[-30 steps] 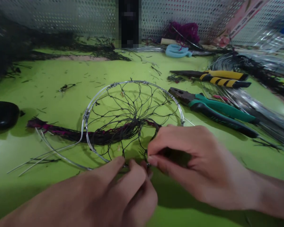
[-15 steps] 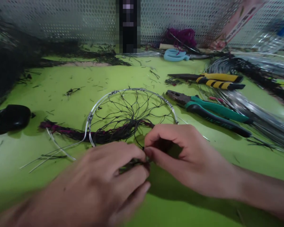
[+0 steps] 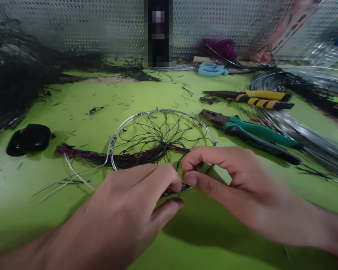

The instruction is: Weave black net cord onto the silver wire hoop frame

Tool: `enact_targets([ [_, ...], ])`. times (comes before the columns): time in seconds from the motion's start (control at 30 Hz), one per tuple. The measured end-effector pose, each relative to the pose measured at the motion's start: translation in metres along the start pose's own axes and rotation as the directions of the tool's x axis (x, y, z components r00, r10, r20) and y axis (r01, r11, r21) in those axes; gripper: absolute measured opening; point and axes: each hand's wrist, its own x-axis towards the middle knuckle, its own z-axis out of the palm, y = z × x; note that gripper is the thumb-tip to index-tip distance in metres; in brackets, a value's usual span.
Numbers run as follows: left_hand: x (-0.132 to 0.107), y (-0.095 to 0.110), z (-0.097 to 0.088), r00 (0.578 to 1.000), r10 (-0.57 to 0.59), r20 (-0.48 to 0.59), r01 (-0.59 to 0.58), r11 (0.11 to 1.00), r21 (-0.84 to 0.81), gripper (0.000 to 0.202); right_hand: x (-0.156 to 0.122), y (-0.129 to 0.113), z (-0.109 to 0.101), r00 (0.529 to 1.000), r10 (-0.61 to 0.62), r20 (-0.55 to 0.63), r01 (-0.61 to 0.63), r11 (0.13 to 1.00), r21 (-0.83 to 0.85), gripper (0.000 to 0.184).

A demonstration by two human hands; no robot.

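A silver wire hoop (image 3: 121, 127) with a black thread web (image 3: 157, 137) lies on the green table (image 3: 87, 93). A dark purple and black bundle (image 3: 101, 158) runs across the hoop and out to the left. My left hand (image 3: 132, 202) pinches the hoop's near rim with its fingers closed. My right hand (image 3: 228, 180) pinches the web and rim right beside it, thumb against forefinger. The near rim is hidden under both hands. Loose wire ends (image 3: 59, 183) stick out at the hoop's left.
Green-handled pliers (image 3: 253, 133) and yellow-black pliers (image 3: 259, 98) lie to the right. Blue scissors (image 3: 211, 69) and purple yarn (image 3: 218, 48) sit at the back by a perforated wall. A black object (image 3: 29, 138) rests at the left. Wire bundles (image 3: 312, 138) fill the right side.
My left hand has turned over, so its back now covers the hoop's near rim. My right hand has stayed pinched at the same spot. The view has shifted slightly.
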Motion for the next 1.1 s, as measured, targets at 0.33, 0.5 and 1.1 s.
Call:
enact_targets([
  [0.33,-0.009,-0.008,0.008,0.993,0.115,0.016,-0.116,0.981,0.158,0.012,-0.002,-0.003,-0.001,0.999,0.010,-0.045,-0.011,1.000,-0.027,0.023],
  [0.5,-0.004,-0.002,0.006,0.977,0.215,-0.005,-0.211,0.963,0.170,0.018,-0.002,-0.002,-0.002,0.999,0.038,-0.027,-0.038,0.999,-0.023,0.019],
  [1.1,-0.013,-0.009,0.009,0.999,0.050,0.016,-0.051,0.999,0.015,0.015,-0.009,0.022,0.006,0.893,-0.444,-0.074,0.429,0.889,-0.158,0.017],
])
